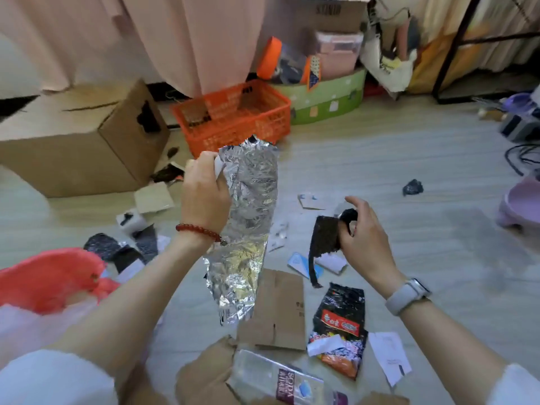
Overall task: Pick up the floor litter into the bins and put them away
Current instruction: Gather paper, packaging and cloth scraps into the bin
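Left hand [204, 194] grips foil wrapper [248, 217] by top edge, held above floor; right hand [361, 232] pinches black scrap [325, 238]. Advise: crush both compact, drop into red-lined bin [49, 276] at left; noodle packet [340, 325] remains on floor [409, 159]

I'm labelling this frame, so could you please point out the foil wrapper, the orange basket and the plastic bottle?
foil wrapper [248, 217]: head view, crinkled middle.
orange basket [251, 128]: head view, front wall.
plastic bottle [287, 382]: head view, purple label.
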